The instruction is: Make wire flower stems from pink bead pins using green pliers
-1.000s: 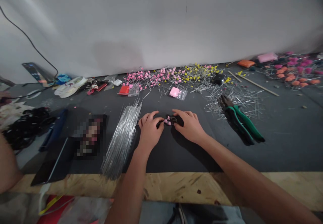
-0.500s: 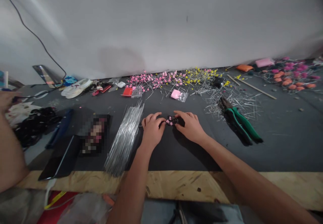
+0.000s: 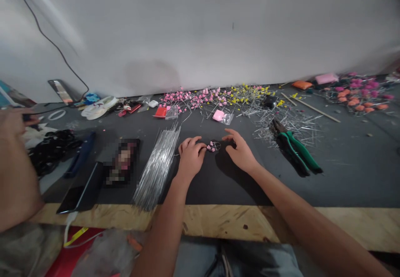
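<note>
Between thumb and fingers, my left hand (image 3: pixel 191 155) pinches a small wire piece with pink beads or buds (image 3: pixel 213 146), its looped end sticking out to the right. My right hand (image 3: pixel 240 150) is a short way right of that piece, thumb and fingers apart, holding nothing. A thick bundle of thin silver wires (image 3: pixel 158 166) lies just left of my left hand. Beyond my hands sits a pink clay packet (image 3: pixel 218 115) beside a clear plastic bag. To the right lie green-handled pliers (image 3: pixel 298 150), jaws on a heap of loose wires (image 3: pixel 292 121).
Along the wall lie pink-tipped wires (image 3: pixel 193 99), yellow-tipped wires (image 3: pixel 248 93) and orange and magenta ones (image 3: pixel 359 93). Phones (image 3: pixel 81 189), black cord (image 3: pixel 53 152) and a blue tool (image 3: pixel 79 154) are at left, where another person's arm (image 3: pixel 17 168) reaches in. A wooden edge (image 3: pixel 218 223) borders the near side.
My right hand has let go of the pink-beaded wire piece and moved away to the right. My left hand still pinches it. The camera view has shifted slightly.
</note>
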`<state>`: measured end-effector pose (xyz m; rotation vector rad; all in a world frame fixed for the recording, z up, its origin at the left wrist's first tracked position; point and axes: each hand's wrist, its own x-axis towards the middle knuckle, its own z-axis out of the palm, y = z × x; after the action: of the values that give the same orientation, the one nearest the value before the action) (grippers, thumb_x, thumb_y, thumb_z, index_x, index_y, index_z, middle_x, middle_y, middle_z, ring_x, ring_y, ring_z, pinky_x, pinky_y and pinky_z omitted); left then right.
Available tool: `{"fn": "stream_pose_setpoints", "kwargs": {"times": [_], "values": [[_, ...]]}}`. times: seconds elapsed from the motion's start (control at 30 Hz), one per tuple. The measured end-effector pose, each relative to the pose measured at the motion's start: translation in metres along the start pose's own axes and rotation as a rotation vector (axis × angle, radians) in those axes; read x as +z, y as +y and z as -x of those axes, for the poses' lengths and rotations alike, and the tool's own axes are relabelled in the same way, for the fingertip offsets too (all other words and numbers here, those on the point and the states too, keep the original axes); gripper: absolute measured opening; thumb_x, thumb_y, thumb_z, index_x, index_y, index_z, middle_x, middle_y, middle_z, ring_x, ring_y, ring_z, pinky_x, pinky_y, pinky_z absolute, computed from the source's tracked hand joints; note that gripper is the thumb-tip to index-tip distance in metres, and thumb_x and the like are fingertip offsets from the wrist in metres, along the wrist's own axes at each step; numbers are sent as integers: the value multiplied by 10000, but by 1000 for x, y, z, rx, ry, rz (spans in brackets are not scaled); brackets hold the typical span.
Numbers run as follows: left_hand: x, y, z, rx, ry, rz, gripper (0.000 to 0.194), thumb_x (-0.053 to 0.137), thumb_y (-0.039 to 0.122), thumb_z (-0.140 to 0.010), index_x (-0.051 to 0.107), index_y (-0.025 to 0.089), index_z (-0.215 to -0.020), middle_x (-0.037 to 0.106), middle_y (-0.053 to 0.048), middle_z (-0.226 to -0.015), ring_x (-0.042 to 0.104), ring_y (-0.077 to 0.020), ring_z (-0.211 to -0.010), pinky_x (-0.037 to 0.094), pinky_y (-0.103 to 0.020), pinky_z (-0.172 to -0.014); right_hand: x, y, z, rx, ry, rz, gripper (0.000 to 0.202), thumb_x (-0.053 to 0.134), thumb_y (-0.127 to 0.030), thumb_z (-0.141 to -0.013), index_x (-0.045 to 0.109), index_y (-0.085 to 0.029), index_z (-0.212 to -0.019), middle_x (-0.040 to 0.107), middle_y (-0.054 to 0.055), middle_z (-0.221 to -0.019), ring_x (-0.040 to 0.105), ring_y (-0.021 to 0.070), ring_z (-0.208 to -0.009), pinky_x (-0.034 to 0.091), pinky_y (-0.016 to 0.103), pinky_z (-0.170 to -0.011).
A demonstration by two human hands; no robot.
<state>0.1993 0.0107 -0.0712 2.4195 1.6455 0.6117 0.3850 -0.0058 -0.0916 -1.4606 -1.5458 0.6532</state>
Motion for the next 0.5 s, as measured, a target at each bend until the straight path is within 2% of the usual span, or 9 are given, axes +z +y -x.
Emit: {"fn": "stream_pose_setpoints", "kwargs": {"times": [0.2,0.5], "values": [[1,0,0,-16,-4,-12,176,476,289,-834,649,266,-856,548,17,-1220,387,-226,-1132,289,-420,-947,1,1,0,70,63,-116,569,436,-109,-693,376,-229,-1246,617,46,-996,528,187,-911,402,341,-790],[2,0,-1,41,10,2,164,475,267,-837,637,253,-845,579,18,-1172,415,-206,-1120,295,-393,-940,3,8,-2,93,156,-253,561,470,-160,-725,324,-228,-1262,595,36,-947,530,151,-821,414,297,-710]]}}
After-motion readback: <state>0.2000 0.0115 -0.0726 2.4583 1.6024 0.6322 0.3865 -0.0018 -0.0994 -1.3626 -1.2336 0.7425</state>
